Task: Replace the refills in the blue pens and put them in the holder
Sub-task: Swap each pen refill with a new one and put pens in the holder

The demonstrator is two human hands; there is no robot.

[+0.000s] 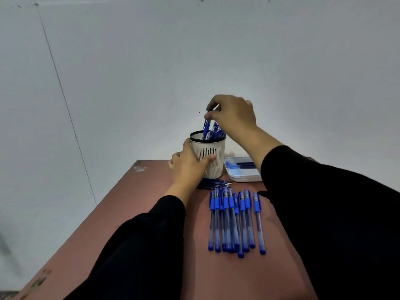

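A white slotted pen holder (213, 158) with a black rim stands at the far end of the table, with several blue pens inside. My left hand (188, 163) grips its left side, thumb across the front. Above the rim, my right hand (232, 114) pinches the top of a blue pen (206, 127) whose lower end dips into the holder. Several capped blue pens (234, 219) lie in a row on the table in front of me. A few loose refills (214, 182) lie just before the holder.
A white tray (242, 176) holding dark refills sits right of the holder, partly behind my right sleeve. The reddish-brown table (134, 191) is narrow, its left edge running diagonally, and a grey wall stands close behind it.
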